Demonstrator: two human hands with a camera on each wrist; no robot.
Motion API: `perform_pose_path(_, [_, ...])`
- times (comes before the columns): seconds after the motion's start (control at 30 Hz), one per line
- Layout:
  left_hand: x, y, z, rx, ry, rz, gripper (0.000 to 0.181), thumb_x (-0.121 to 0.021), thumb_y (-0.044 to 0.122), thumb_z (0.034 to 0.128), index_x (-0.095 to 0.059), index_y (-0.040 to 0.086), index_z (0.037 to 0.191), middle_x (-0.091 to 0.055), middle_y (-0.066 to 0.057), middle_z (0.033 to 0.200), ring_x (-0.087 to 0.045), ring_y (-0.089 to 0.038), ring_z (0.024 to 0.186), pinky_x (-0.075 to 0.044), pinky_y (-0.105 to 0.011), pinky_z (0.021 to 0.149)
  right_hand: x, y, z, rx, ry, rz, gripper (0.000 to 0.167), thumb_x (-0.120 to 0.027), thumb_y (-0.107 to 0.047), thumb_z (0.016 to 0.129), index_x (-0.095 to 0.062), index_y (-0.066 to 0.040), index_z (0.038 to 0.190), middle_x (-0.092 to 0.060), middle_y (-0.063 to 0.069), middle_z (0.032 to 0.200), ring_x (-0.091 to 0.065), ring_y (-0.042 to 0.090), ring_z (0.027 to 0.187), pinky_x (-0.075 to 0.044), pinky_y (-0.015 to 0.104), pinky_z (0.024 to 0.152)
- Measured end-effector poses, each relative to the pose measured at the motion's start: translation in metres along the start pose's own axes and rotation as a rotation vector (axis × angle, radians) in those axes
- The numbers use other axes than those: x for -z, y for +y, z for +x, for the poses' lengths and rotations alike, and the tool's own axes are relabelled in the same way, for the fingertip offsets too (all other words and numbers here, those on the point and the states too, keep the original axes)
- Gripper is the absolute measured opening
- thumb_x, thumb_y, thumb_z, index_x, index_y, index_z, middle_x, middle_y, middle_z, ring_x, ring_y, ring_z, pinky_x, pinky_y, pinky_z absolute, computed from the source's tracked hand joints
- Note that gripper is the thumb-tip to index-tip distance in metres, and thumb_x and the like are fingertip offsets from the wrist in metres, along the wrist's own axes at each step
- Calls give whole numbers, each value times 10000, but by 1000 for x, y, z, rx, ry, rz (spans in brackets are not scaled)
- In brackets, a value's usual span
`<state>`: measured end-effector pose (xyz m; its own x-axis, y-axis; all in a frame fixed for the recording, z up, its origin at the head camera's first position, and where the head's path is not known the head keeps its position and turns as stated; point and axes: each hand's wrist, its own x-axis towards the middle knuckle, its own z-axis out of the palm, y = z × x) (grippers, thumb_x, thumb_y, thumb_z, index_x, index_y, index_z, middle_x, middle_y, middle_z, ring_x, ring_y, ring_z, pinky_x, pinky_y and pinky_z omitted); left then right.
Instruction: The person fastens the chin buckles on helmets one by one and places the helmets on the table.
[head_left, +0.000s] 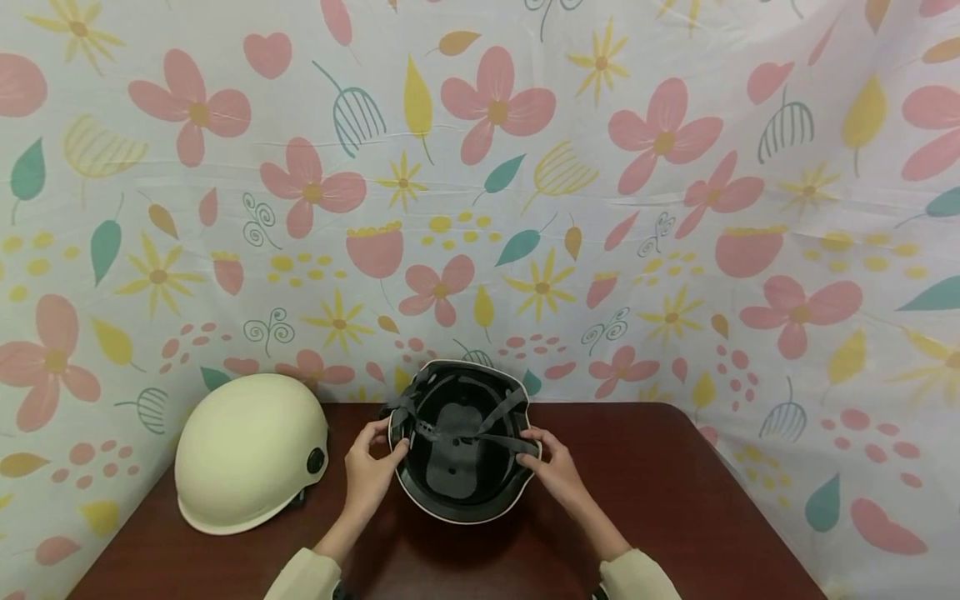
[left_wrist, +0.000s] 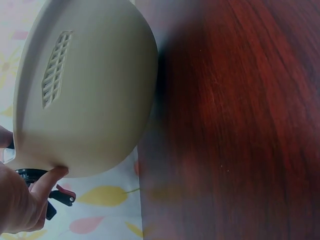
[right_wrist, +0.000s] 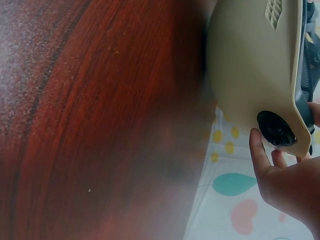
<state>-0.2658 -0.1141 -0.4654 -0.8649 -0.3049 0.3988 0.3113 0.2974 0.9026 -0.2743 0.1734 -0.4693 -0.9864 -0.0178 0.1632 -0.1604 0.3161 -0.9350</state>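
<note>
Upturned helmet [head_left: 453,471]: held at centre, far part of surface [head_left: 637,500]
Left grip [head_left: 366,473]: clamped on helmet's left side
Right grip [head_left: 559,475]: clamped on helmet's right side
Second helmet [head_left: 251,450]: set at left, untouched

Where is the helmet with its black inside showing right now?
In the head view, that helmet is at lower centre, held between the left grip and right grip, right of the other cream helmet.
</note>
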Motion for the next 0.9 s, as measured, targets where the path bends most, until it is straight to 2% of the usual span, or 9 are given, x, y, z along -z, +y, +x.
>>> perform_pose_path(0.23, [-1, -1, -3, 1, 15, -7, 336, -758, 47, 804, -696, 97, 1131, -704, -111, 1054, -602, -227, 944, -467, -452, 883, 2, -4, 0, 14, -5, -6, 383, -673, -101, 904, -585, -38, 1272, -477, 184, 1448, -538, 310, 1195, -476, 262, 756])
perform_pose_path(0.3, [-1, -1, -4, 4, 15, -6, 333, -757, 48, 807, -693, 98, 1130, -703, -106, 1068, -600, -220, 946, -469, -440, 881, 2, -5, 0, 20, -1, -17, 384, -676, -101, 903, -586, -42, 1271, -485, 184, 1434, -527, 330, 1220, -493, 298, 805])
perform_pose_path(0.4, [-1, -1, -5, 3, 15, -8, 330, -757, 52, 809, -691, 99, 1128, -702, -101, 1082, -598, -216, 945, -470, -427, 877, 2, -9, 1, 43, 13, -53, 388, -684, -109, 901, -587, -46, 1271, -468, 189, 1436, -485, 375, 1284, -492, 419, 937])
perform_pose_path(0.5, [-2, 0, -6, -3, 16, -12, 328, -758, 59, 810, -693, 102, 1129, -701, -99, 1086, -597, -215, 941, -472, -418, 873, 1, -15, 3, 97, 41, -78, 403, -690, -114, 901, -579, -26, 1278, -420, 208, 1466, -456, 418, 1306, -426, 534, 1032])
perform_pose_path(0.67, [-3, 1, -9, 1, 19, -8, 324, -757, 77, 820, -693, 111, 1136, -694, -95, 1091, -591, -207, 939, -475, -376, 849, -2, -31, 7, 197, 96, -58, 417, -704, -114, 890, -580, 2, 1270, -439, 215, 1443, -448, 419, 1318, -389, 576, 1064])
perform_pose_path(0.83, [-5, 2, -13, 36, 7, -2, 318, -753, 103, 835, -684, 116, 1146, -689, -88, 1104, -591, -203, 954, -483, -366, 840, -10, -46, 8, 268, 73, -36, 404, -687, -91, 898, -573, 37, 1264, -496, 233, 1394, -446, 431, 1331, -348, 593, 1096])
perform_pose_path(0.9, [-6, 3, -15, 47, 2, -4, 317, -754, 108, 836, -683, 121, 1145, -690, -82, 1107, -594, -201, 960, -484, -362, 840, -14, -50, 8, 272, 47, -22, 402, -675, -85, 906, -564, 39, 1273, -512, 235, 1386, -450, 432, 1326, -337, 589, 1108])
